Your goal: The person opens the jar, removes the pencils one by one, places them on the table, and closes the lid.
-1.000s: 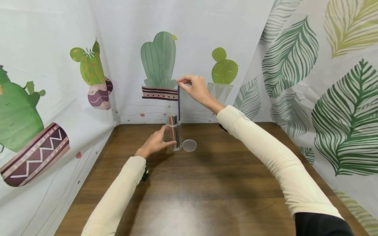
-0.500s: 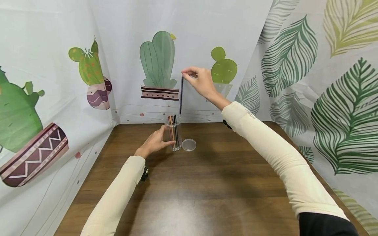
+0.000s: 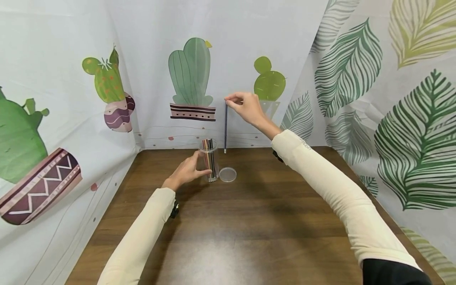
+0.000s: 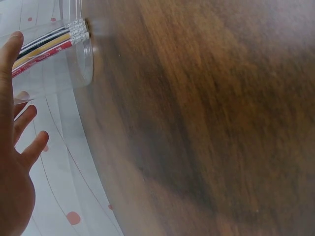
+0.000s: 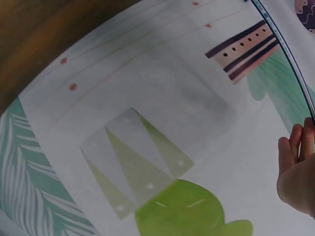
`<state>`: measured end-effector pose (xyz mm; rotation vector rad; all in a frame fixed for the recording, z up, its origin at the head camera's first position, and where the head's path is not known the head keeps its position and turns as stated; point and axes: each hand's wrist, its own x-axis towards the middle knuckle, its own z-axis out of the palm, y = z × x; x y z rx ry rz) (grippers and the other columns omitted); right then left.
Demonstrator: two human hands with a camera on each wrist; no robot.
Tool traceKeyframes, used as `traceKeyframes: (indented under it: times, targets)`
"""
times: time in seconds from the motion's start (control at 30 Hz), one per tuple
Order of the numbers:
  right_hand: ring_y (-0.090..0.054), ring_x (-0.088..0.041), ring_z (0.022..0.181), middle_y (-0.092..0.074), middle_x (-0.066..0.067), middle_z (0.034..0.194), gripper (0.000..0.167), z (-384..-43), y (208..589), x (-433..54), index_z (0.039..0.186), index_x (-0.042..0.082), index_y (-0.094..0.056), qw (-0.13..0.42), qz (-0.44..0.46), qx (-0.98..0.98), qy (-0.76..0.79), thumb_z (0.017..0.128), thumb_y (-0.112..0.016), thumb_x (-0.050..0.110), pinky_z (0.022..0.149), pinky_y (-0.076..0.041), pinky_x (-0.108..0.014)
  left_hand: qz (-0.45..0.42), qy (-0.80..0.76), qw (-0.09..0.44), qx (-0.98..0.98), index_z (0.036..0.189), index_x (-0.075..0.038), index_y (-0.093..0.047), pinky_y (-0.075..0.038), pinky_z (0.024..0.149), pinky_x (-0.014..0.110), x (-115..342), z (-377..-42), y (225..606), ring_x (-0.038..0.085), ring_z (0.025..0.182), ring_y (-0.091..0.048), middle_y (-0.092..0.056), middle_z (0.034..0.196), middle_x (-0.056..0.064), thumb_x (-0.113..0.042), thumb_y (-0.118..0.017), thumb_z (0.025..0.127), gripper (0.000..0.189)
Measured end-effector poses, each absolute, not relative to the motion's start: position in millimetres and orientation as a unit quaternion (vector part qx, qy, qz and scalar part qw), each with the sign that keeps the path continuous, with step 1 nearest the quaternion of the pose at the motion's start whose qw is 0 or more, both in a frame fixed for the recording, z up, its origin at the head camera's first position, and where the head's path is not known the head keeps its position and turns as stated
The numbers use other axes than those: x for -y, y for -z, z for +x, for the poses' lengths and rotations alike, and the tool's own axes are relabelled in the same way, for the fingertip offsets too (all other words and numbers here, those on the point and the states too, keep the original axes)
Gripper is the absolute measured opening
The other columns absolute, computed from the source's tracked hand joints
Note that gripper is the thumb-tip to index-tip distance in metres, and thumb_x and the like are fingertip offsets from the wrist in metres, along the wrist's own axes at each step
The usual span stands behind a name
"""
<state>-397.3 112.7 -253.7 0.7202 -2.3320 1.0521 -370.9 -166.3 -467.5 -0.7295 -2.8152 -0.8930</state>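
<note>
Dark blue pencil [image 3: 225, 122], head view: hangs near-vertical from R hand [image 3: 247, 107], upper end pinched between thumb & fingertips, pale tip down, nothing touching it below. Clear jar [image 3: 215, 162] stands upright on brown table [image 3: 228, 229], to the left of the pencil, w/ a bundle of pencils [image 3: 207, 145] projecting over its rim. L hand [image 3: 186, 169] curved round jar's side, thumb at front; reads as a steadying hold. Clear lid [image 3: 228, 174] lies flat just beside jar base, i.e. jar is uncapped.

L wrist view: camera turned, so jar appears nearly sideways. Red pencil [image 4: 44, 58] marked HB, plus others incl. yellow & black, visible thru the wall, pale ends at base. One digit overlaps jar; other fingers spread, some apart from it. Grip pressure: can't tell.

R wrist view: held pencil slants across upper R corner to the fingers; fingertips cut by frame edge, so grip can't be told from here alone. Backdrop cloth [image 5: 246, 147] fills most of the rest.

Assessment: step in hand judged to be handling one pencil at the open jar; in or out, can't tell. Next move, est., calls for steady L hand & firm R pinch. If inserting, tip must line up over the mouth; if laying down, tilt pencil well clear of lid. Risk: held at one end, it may swing & clip the rim.
</note>
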Motion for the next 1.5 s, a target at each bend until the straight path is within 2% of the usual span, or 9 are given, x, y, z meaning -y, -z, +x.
traceKeyframes:
  times: [0.23,0.4,0.5,0.97,1.3,1.5]
  targets:
    - [-0.076,-0.021,0.095,-0.079,-0.009,0.105,0.018,-399.8,285.6,-122.3,0.111,0.007,-0.08,0.214,0.254,0.864,-0.38,0.1,-0.072,0.018,0.082,-0.06,-0.035,-0.235,0.298,0.043,0.924,0.145,-0.012,-0.04,-0.047,0.108,0.056,167.8,-370.6,468.1,0.038,0.131,-0.057,-0.058,0.144,0.019,-0.054,-0.082,0.086,0.084]
    - [-0.076,-0.022,0.091,-0.079,-0.01,0.1,0.017,-400.6,307.1,-129.2,0.109,0.006,-0.08,0.201,0.248,0.87,-0.376,0.099,-0.073,0.018,0.073,-0.056,-0.03,-0.232,0.297,0.04,0.925,0.147,-0.011,-0.039,-0.047,0.109,0.057,167.1,-370.9,467.2,0.039,0.132,-0.056,-0.057,0.146,0.018,-0.057,-0.08,0.086,0.087]
    - [-0.076,-0.023,0.091,-0.079,-0.01,0.099,0.015,-399.6,316.7,-131.7,0.108,0.006,-0.081,0.19,0.24,0.874,-0.376,0.098,-0.074,0.017,0.072,-0.055,-0.026,-0.233,0.296,0.043,0.926,0.148,-0.01,-0.039,-0.047,0.108,0.057,166.8,-371.8,467.8,0.039,0.132,-0.056,-0.057,0.146,0.018,-0.057,-0.08,0.086,0.087]
    - [-0.075,-0.024,0.092,-0.079,-0.012,0.1,0.016,-398.9,357.1,-138.8,0.109,0.002,-0.08,0.15,0.248,0.88,-0.377,0.098,-0.073,0.012,0.082,-0.059,-0.033,-0.239,0.286,0.051,0.927,0.149,-0.011,-0.038,-0.048,0.108,0.056,168.2,-374.5,470.2,0.039,0.131,-0.058,-0.058,0.144,0.019,-0.06,-0.08,0.085,0.091]
    - [-0.076,-0.027,0.093,-0.079,-0.012,0.103,0.014,-399.6,382.8,-140.8,0.107,0.004,-0.081,0.128,0.24,0.893,-0.358,0.098,-0.074,0.012,0.081,-0.059,-0.038,-0.235,0.286,0.046,0.928,0.149,-0.012,-0.038,-0.048,0.107,0.055,168.4,-373.6,468.9,0.038,0.131,-0.058,-0.058,0.144,0.017,-0.057,-0.081,0.086,0.089]
    - [-0.075,-0.03,0.098,-0.078,-0.014,0.107,0.016,-399.8,397.3,-143.7,0.11,0.002,-0.079,0.116,0.235,0.897,-0.356,0.1,-0.071,0.012,0.088,-0.059,-0.043,-0.235,0.286,0.042,0.928,0.15,-0.011,-0.036,-0.047,0.108,0.056,168.3,-373.1,468.9,0.037,0.133,-0.056,-0.057,0.147,0.016,-0.058,-0.079,0.087,0.09]
